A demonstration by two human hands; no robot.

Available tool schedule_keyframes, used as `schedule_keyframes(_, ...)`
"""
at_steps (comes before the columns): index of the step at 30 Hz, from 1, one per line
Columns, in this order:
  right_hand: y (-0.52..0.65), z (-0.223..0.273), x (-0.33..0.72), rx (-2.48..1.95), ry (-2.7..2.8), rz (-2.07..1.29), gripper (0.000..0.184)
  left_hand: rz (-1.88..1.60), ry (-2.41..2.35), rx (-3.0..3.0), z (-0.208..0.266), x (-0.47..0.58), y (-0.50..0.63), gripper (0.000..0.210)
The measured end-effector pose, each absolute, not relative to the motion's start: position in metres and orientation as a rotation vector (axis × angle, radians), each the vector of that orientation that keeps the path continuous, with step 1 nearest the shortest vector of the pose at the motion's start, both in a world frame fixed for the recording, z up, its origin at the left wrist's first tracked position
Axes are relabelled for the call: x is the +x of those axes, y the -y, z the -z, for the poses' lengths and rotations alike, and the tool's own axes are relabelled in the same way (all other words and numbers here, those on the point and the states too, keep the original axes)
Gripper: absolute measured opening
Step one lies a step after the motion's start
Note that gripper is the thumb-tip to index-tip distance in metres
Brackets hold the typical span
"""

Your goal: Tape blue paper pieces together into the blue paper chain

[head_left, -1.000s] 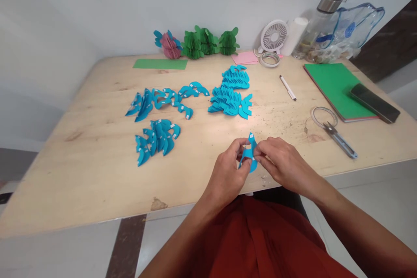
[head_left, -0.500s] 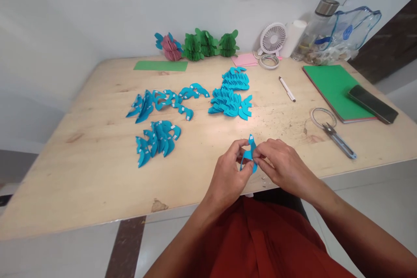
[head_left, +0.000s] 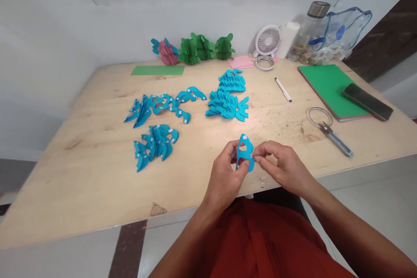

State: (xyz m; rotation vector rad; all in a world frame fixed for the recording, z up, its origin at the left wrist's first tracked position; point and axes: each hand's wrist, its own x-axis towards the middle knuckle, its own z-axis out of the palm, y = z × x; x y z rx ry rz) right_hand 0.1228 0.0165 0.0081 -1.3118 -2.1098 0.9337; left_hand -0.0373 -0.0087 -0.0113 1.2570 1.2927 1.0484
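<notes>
My left hand (head_left: 226, 173) grips a folded blue paper cutout (head_left: 246, 144) between thumb and fingers, just above the table's front edge. A small white square of tape sits near the cutout's top. At its right edge, the fingertips of my right hand (head_left: 282, 163) are pinched together; whatever lies between them is too small to make out. To the left lie several blue cutouts with white squares, in a front cluster (head_left: 158, 141) and a back cluster (head_left: 163, 103). Beyond my hands are stacks of folded blue cutouts (head_left: 223, 104).
On the right are scissors-like snips (head_left: 337, 139), a tape roll (head_left: 309, 115), a pen (head_left: 283, 90), a green pad (head_left: 325, 84) and a phone (head_left: 368, 100). Along the wall stand green paper figures (head_left: 203, 46), a pink one (head_left: 167, 53), a small fan (head_left: 267, 40) and a bottle (head_left: 309, 26).
The blue cutout has turned so its face shows more broadly. My right fingertips have drawn from over the cutout to its right edge. The whole view has shifted slightly.
</notes>
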Motion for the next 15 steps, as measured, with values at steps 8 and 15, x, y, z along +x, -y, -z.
schedule_keyframes(8, -0.0159, -0.0127, 0.1236, -1.317, 2.020, -1.138, 0.009, -1.049, -1.327, 1.237, 0.0100, -0.0376, 0.0062, 0.020)
schedule_keyframes(15, -0.0179, -0.0097, 0.1225, -1.344, 2.030, -1.154, 0.008, -1.017, -1.249, 1.145, 0.0035, -0.0386, 0.0039, 0.017)
